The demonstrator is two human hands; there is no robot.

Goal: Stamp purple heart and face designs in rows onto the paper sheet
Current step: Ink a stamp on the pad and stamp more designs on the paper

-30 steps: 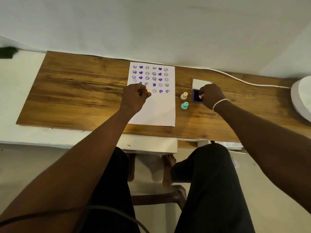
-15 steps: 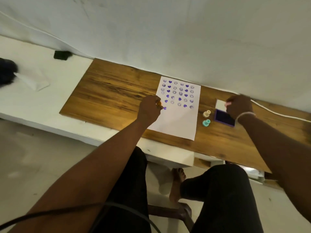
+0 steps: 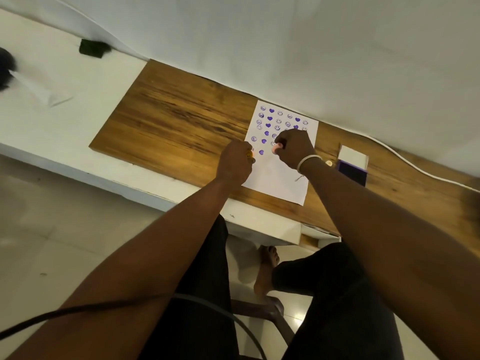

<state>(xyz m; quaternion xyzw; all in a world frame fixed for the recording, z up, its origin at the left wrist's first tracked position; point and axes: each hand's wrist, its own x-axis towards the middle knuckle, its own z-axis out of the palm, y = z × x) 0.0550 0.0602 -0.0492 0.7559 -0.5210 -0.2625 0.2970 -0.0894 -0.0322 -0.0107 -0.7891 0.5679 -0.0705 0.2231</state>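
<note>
Paper sheet [image 3: 279, 178]: white, lies flat on the wooden board [image 3: 176, 126], near its front edge; lower part bare, upper part covered with purple prints.
Prints: rows of hearts [image 3: 271, 110] and round faces [image 3: 280, 113] across the top of the sheet; lowest visible heart [image 3: 261, 152] sits between the two hands.
Left hand [image 3: 235, 162]: at the sheet's left edge, knuckles up, fingers curled and pressed together around a small yellow stamp [image 3: 250, 155]; only the stamp's tip shows past the fingers.
Right hand [image 3: 294, 148]: over the middle of the sheet, covering part of the lower rows; fingers bunched, pinching a small pink stamp [image 3: 277, 148]. Cannot tell whether the stamp touches the paper.
Wrist: pale band [image 3: 309, 160] around the right wrist, a loose thread end hanging over the sheet.
Ink pad [image 3: 353, 171]: purple, open, on the board to the right of the sheet, its white lid [image 3: 353, 157] tipped back behind it.
Spare stamp [image 3: 329, 163]: cream, just left of the ink pad, partly hidden by the right wrist.
Cable [image 3: 415, 167]: white, runs along the board's back edge on the right.
Board: lies on a white bench [image 3: 65, 100] against a white wall.
Below: person's dark-clad knees, a bare foot [image 3: 266, 271] on the floor.
</note>
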